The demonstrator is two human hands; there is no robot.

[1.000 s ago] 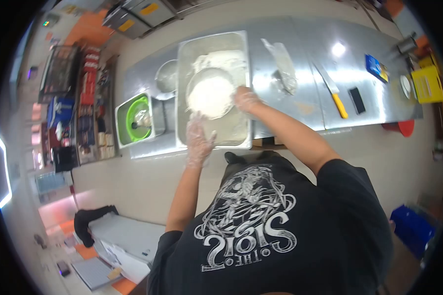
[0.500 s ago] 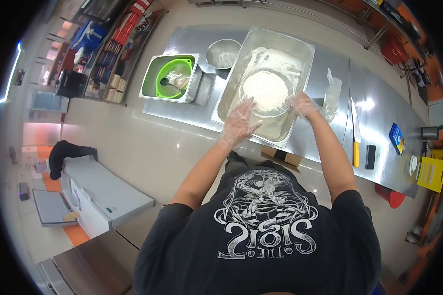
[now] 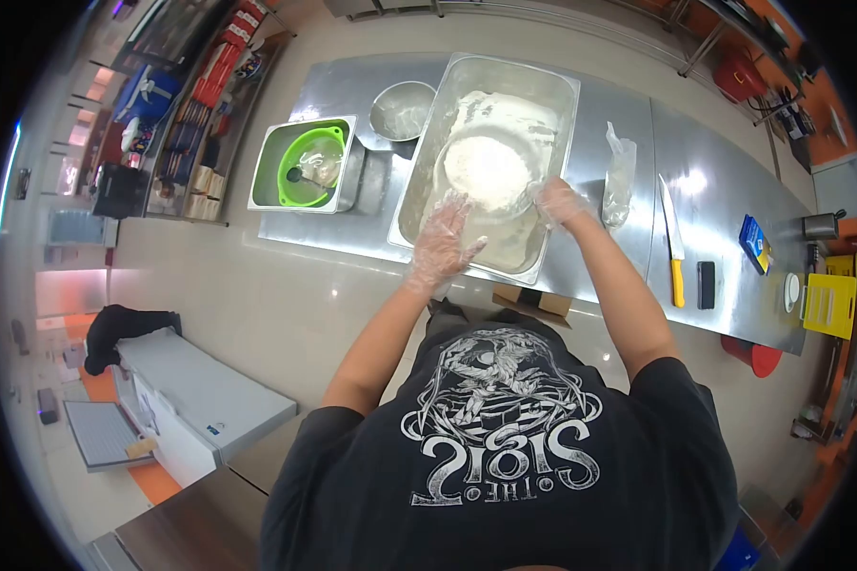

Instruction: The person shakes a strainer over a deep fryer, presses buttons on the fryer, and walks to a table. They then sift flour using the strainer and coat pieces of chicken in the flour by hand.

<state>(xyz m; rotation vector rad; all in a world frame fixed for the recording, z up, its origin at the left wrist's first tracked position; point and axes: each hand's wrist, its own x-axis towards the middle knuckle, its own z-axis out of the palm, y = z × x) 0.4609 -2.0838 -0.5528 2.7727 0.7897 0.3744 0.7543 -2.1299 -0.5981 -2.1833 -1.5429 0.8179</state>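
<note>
Round vessel of white powder in steel pan, both hands at its edge

On the surface (image 3: pixel 628 119), far left: steel tub (image 3: pixel 351 174) with a green-rimmed container (image 3: pixel 307 200) inside; next, a steel bowl (image 3: pixel 403 111). Then the deep steel pan (image 3: pixel 505 252), more powder strewn over its far end.

Left hand (image 3: pixel 438 243), in clear film glove: fingers extended, thumb spread, flat at the near-left edge; holds nothing.

Round vessel (image 3: pixel 522 200): inside pan, near mid-length, loaded with white powder (image 3: pixel 481 167). Sieve or bowl, cannot tell. Judged stiff and fairly light; load loose, prone to shift; dusted rim possibly slippery under film. Best hold: opposite sides of rim, kept level.

Right hand (image 3: pixel 557 203), also gloved: fingers curled at right rim, apparently gripping it.

Farther right: clear bag (image 3: pixel 619 176), yellow-handled knife (image 3: pixel 673 238).
</note>
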